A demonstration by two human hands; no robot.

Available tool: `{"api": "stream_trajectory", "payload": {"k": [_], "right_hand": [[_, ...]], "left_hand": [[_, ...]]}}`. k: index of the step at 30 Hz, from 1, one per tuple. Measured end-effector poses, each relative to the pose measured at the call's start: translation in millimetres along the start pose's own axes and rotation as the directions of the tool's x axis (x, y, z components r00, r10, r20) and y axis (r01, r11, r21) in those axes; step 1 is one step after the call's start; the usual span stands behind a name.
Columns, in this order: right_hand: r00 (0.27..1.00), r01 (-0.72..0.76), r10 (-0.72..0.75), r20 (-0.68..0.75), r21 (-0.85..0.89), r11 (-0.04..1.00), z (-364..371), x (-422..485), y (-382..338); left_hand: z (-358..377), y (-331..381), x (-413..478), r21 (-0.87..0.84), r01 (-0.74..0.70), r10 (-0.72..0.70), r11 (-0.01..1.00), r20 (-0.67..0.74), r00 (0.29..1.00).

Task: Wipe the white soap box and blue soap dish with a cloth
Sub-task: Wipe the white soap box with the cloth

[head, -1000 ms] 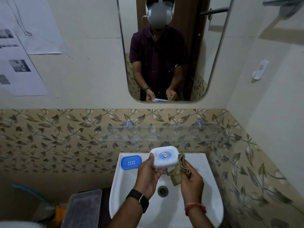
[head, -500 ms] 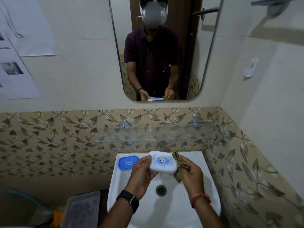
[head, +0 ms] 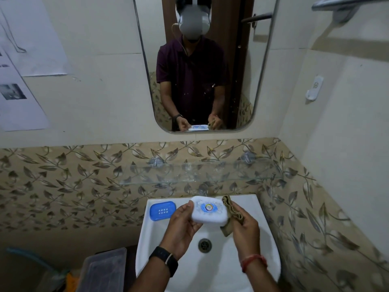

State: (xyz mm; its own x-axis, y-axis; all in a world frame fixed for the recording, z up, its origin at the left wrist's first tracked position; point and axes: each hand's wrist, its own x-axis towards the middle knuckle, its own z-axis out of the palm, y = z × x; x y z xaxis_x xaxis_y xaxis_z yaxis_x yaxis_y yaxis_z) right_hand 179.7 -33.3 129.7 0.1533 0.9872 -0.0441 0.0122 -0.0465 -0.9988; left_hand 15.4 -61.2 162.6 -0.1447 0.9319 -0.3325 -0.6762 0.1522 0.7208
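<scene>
A white soap box [head: 209, 210] with a round blue label on its lid is held flat above the white sink [head: 261, 220]. My left hand [head: 182, 226] grips its left end from below. My right hand [head: 245, 232] holds a folded tan cloth [head: 231, 211] pressed against the box's right end. The blue soap dish [head: 162, 210] lies on the sink's back left corner, apart from both hands.
A glass shelf [head: 197, 174] juts from the leaf-patterned tiles just above the sink. A mirror [head: 200, 64] hangs over it. A clear plastic container [head: 103, 270] stands left of the sink. The drain [head: 204, 245] lies below my hands.
The soap box has been lowered and tipped from nearly upright to flat, lid up. The cloth in my right hand moved up against its right end.
</scene>
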Motion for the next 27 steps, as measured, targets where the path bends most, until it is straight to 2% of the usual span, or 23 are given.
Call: {"api": "stream_trajectory", "payload": {"k": [3, 7, 11, 17, 23, 27], "right_hand": [[0.999, -0.036, 0.036, -0.019, -0.002, 0.999, 4, -26, 16], [0.998, -0.044, 0.045, -0.034, 0.048, 0.998, 6, -12, 8], [0.997, -0.068, 0.067, 0.046, 0.031, 0.997, 1, 11, -9], [0.995, -0.086, 0.086, 0.057, -0.005, 0.996, 4, -26, 10], [0.995, -0.096, 0.094, 0.041, 0.032, 0.995, 6, 14, -16], [0.992, -0.115, 0.114, 0.045, 0.017, 0.993, 8, 5, -5]], "left_hand": [[-2, 0, -1, -0.027, -0.039, 0.038, 0.999, -0.036, 0.999], [-4, -2, -6, -0.025, 0.008, -0.008, 1.0, -0.009, 1.0], [-3, -2, -9, -0.011, 0.042, -0.042, 0.999, 0.027, 0.999], [-11, 7, -1, -0.038, -0.026, 0.023, 0.999, -0.073, 0.997], [-5, 5, -10, 0.0, 0.008, -0.008, 1.0, -0.006, 1.0], [1, 2, -14, -0.072, -0.03, 0.029, 0.997, -0.017, 0.999]]}}
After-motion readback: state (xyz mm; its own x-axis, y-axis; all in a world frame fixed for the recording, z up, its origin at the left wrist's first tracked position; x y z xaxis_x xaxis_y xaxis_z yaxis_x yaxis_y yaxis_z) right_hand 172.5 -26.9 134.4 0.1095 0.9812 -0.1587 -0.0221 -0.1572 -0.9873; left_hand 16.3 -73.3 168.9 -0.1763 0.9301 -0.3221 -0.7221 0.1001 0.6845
